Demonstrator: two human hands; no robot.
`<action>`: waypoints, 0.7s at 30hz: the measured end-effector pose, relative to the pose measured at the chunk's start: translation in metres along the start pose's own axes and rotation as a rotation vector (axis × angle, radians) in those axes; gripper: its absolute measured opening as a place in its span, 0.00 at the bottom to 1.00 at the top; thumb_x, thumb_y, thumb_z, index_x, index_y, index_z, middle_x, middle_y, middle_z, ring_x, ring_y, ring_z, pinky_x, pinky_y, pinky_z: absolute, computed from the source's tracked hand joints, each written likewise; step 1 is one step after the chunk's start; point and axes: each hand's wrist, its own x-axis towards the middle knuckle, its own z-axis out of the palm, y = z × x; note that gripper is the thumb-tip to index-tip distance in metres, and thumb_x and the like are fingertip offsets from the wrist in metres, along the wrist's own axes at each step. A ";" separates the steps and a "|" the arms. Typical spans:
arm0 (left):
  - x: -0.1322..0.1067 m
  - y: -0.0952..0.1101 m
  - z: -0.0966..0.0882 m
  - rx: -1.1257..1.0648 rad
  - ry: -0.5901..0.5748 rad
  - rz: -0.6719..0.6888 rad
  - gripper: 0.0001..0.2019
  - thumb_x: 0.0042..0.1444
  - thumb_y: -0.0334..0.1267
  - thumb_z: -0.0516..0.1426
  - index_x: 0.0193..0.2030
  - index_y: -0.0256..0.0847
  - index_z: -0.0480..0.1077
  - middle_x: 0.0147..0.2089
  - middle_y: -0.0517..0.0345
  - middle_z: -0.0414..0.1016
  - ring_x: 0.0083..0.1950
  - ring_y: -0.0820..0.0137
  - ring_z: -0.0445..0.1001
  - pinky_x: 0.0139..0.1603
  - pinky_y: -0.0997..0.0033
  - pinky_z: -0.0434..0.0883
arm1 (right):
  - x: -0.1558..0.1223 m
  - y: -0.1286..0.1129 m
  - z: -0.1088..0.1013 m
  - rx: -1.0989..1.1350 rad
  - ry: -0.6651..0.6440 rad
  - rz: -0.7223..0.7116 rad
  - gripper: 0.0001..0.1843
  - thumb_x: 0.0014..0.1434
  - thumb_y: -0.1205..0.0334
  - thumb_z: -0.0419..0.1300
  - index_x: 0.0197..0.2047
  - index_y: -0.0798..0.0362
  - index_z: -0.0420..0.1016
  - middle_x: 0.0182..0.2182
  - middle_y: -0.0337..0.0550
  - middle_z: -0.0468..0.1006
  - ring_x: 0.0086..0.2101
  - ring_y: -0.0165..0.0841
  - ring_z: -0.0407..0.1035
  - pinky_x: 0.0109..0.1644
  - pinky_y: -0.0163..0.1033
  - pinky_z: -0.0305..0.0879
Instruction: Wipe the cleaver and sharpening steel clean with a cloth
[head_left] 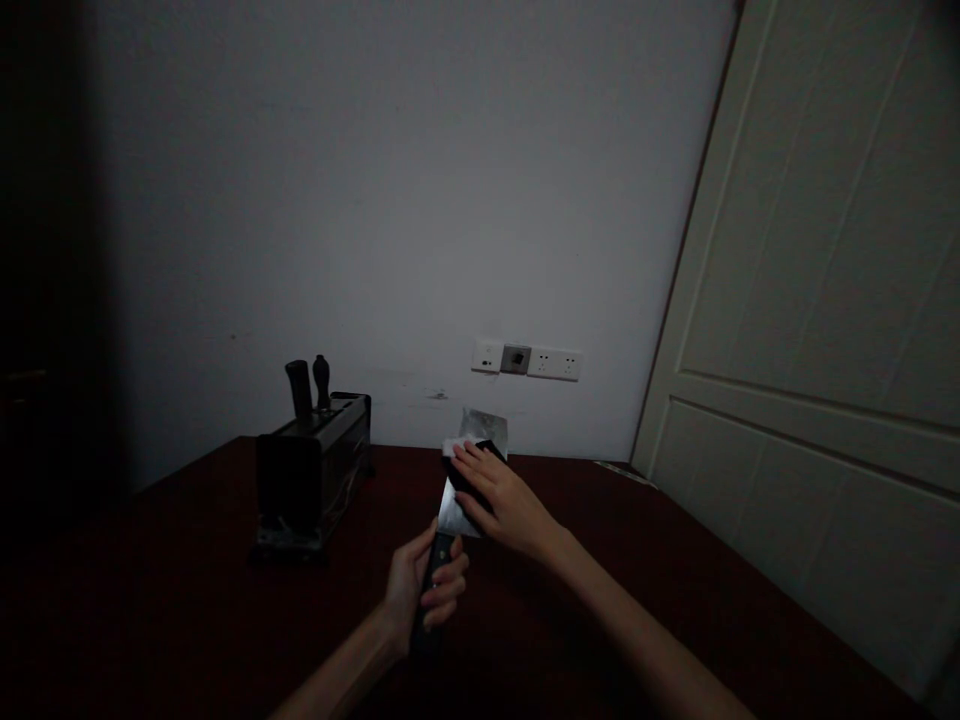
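My left hand (424, 585) is wrapped round the black riveted handle of a cleaver (454, 514), whose broad metal blade points away from me, above the table. Against the blade my right hand (506, 500) holds a dark pad (466, 485) with a white part (454, 446) at its far left end; its exact kind is unclear in the dim light. The middle of the blade is covered by this pad and my fingers, while the squared far end shows beyond them.
A knife block (300, 480) with two dark handles upright in it stands on the dark red table (570, 620), left of my hands. Behind are a pale wall (420, 220) with a row of sockets (525, 360), and a panelled door (795, 300) on the right.
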 end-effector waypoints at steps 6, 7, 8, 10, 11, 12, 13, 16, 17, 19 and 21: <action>0.000 -0.005 -0.004 -0.019 0.021 -0.031 0.17 0.56 0.49 0.50 0.30 0.35 0.63 0.17 0.68 0.52 0.12 0.84 0.40 0.07 0.84 0.47 | 0.009 0.023 0.001 -0.022 0.027 0.051 0.23 0.62 0.62 0.47 0.61 0.49 0.57 0.59 0.46 0.60 0.60 0.36 0.51 0.62 0.52 0.49; 0.000 -0.005 -0.003 -0.017 0.023 -0.042 0.17 0.56 0.49 0.50 0.30 0.35 0.63 0.17 0.68 0.52 0.12 0.83 0.40 0.07 0.83 0.47 | 0.013 0.031 0.001 -0.032 0.044 0.080 0.23 0.62 0.62 0.47 0.60 0.50 0.58 0.59 0.47 0.61 0.60 0.36 0.51 0.62 0.52 0.49; 0.000 -0.006 -0.003 -0.015 0.021 -0.051 0.16 0.56 0.49 0.50 0.30 0.35 0.62 0.17 0.68 0.52 0.12 0.83 0.40 0.07 0.83 0.47 | 0.016 0.038 0.001 -0.038 0.056 0.105 0.22 0.62 0.62 0.47 0.60 0.51 0.59 0.59 0.48 0.61 0.60 0.36 0.51 0.62 0.52 0.49; 0.000 -0.006 -0.003 -0.017 0.017 -0.057 0.16 0.55 0.48 0.51 0.30 0.35 0.62 0.17 0.68 0.52 0.12 0.83 0.40 0.07 0.84 0.47 | 0.017 0.043 0.002 -0.036 0.063 0.130 0.22 0.62 0.61 0.47 0.59 0.54 0.61 0.58 0.49 0.62 0.60 0.36 0.51 0.62 0.51 0.49; 0.000 -0.006 -0.003 -0.020 0.014 -0.057 0.15 0.55 0.48 0.52 0.30 0.35 0.62 0.17 0.68 0.52 0.12 0.83 0.40 0.07 0.84 0.47 | 0.016 0.041 0.003 -0.027 0.058 0.127 0.22 0.62 0.61 0.47 0.58 0.54 0.61 0.58 0.49 0.62 0.60 0.36 0.51 0.62 0.51 0.49; 0.000 -0.006 -0.003 -0.025 0.012 -0.053 0.15 0.54 0.47 0.52 0.30 0.35 0.62 0.17 0.69 0.52 0.12 0.84 0.40 0.07 0.84 0.47 | 0.013 0.036 0.004 -0.013 0.048 0.115 0.22 0.62 0.60 0.48 0.59 0.54 0.61 0.58 0.49 0.62 0.60 0.36 0.51 0.62 0.51 0.49; 0.000 -0.006 -0.004 -0.029 0.011 -0.045 0.15 0.54 0.47 0.53 0.30 0.35 0.62 0.17 0.69 0.52 0.12 0.84 0.39 0.07 0.84 0.47 | 0.009 0.030 0.006 0.006 0.037 0.098 0.22 0.61 0.60 0.48 0.59 0.53 0.60 0.58 0.48 0.62 0.60 0.36 0.51 0.62 0.51 0.49; 0.000 -0.006 -0.006 -0.028 0.004 -0.021 0.15 0.54 0.47 0.53 0.29 0.35 0.62 0.17 0.69 0.53 0.12 0.84 0.39 0.07 0.84 0.46 | -0.003 0.010 0.010 0.056 -0.003 0.046 0.24 0.61 0.58 0.50 0.60 0.49 0.57 0.59 0.46 0.61 0.60 0.37 0.51 0.62 0.52 0.50; 0.001 -0.006 -0.007 -0.024 0.007 -0.018 0.15 0.55 0.47 0.52 0.29 0.35 0.62 0.17 0.69 0.53 0.12 0.84 0.39 0.07 0.84 0.46 | -0.005 0.007 0.010 0.063 -0.013 0.037 0.24 0.61 0.58 0.50 0.60 0.48 0.57 0.59 0.45 0.61 0.60 0.37 0.51 0.61 0.52 0.51; 0.001 -0.006 -0.008 -0.015 0.016 -0.022 0.15 0.56 0.48 0.51 0.29 0.35 0.62 0.17 0.68 0.52 0.12 0.84 0.39 0.07 0.84 0.46 | -0.006 0.007 0.009 0.056 -0.020 0.035 0.23 0.61 0.59 0.50 0.59 0.48 0.59 0.58 0.45 0.63 0.59 0.36 0.52 0.61 0.52 0.51; 0.001 -0.006 -0.007 -0.009 0.033 -0.026 0.16 0.56 0.48 0.50 0.29 0.35 0.62 0.17 0.68 0.52 0.12 0.84 0.39 0.07 0.83 0.46 | -0.001 0.015 0.008 0.038 -0.004 0.054 0.21 0.62 0.60 0.49 0.58 0.49 0.61 0.57 0.45 0.64 0.59 0.35 0.53 0.62 0.51 0.50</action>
